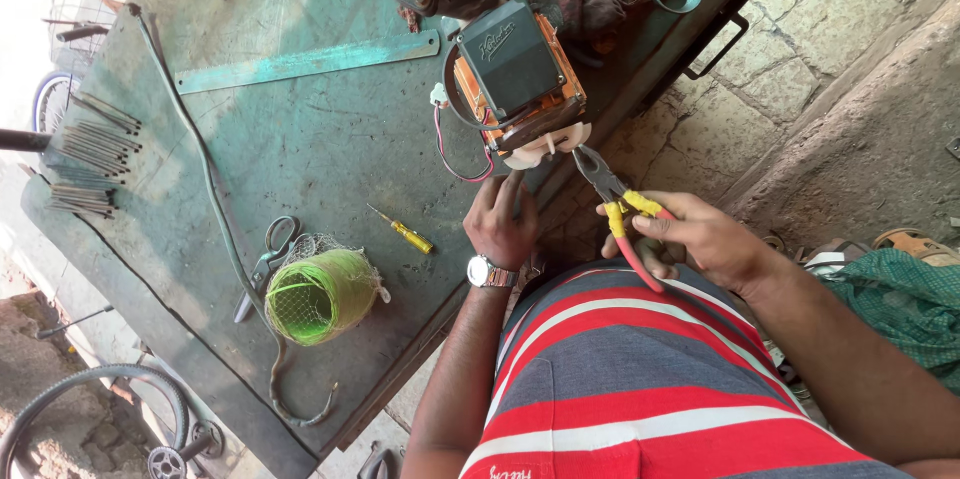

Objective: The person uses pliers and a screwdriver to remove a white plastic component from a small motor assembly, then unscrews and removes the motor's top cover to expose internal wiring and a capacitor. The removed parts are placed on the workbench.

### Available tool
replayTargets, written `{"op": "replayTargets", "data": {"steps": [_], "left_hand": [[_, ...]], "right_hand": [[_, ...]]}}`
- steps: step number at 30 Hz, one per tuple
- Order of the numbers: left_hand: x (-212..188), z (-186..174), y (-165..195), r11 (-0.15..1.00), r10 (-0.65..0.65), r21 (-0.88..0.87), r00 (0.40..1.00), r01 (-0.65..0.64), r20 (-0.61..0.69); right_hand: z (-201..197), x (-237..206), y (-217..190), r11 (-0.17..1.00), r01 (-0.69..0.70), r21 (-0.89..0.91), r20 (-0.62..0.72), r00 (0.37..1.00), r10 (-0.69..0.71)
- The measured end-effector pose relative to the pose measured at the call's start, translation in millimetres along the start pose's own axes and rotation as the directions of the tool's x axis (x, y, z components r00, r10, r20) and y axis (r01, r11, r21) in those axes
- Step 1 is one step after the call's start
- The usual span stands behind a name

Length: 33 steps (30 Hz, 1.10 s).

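Right hand (700,234) grips red-and-yellow-handled steel pliers (618,201), nose toward the black-and-orange boxy transformer (515,74) just above; left hand (502,221) braces its white base, fingers curled.

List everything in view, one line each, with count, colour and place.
transformer: one, black and orange, at the table's near edge
pliers: one, red and yellow grips, tips at the transformer's white end
screwdriver: one, yellow handle, on the table left of the left hand
twine spool: one, green, netted, near the table's front
scissors: one, dark, beside the spool
ruler: one, teal-stained metal, flat on the table
rods: many, grey, at the table's left edge
table: one, green, worn
left hand: watch on the wrist, touching the transformer's underside
right hand: gripping the pliers
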<state>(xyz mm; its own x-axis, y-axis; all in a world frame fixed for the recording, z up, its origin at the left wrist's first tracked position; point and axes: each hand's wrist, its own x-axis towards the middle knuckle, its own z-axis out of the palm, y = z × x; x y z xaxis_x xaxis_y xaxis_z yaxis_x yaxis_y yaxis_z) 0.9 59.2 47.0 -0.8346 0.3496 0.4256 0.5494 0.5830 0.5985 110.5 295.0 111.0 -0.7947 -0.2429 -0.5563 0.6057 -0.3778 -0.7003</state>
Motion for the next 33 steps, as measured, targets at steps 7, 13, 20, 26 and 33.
{"op": "replayTargets", "data": {"steps": [7, 13, 20, 26, 33], "left_hand": [[0, 8, 3, 1.000, 0.001, -0.008, 1.000, -0.001, 0.026], [-1, 10, 2, 1.000, -0.014, -0.025, 1.000, 0.014, 0.019], [-2, 9, -2, 0.998, -0.031, -0.051, 0.999, 0.031, 0.016], [-1, 9, -2, 0.997, -0.030, -0.068, 0.999, 0.031, 0.021], [-11, 18, -11, 0.997, -0.013, -0.075, 1.000, 0.012, -0.012]], "right_hand": [[7, -4, -37, 0.988, -0.143, 0.056, 0.059, 0.989, 0.139], [16, 5, -47, 0.977, -0.204, 0.064, 0.010, 0.979, 0.204], [23, 10, -45, 0.966, -0.228, 0.120, -0.058, 0.970, 0.236], [21, 8, -53, 0.943, -0.272, 0.190, -0.051, 0.957, 0.286], [13, 8, -53, 0.920, -0.335, 0.203, -0.070, 0.932, 0.355]]}}
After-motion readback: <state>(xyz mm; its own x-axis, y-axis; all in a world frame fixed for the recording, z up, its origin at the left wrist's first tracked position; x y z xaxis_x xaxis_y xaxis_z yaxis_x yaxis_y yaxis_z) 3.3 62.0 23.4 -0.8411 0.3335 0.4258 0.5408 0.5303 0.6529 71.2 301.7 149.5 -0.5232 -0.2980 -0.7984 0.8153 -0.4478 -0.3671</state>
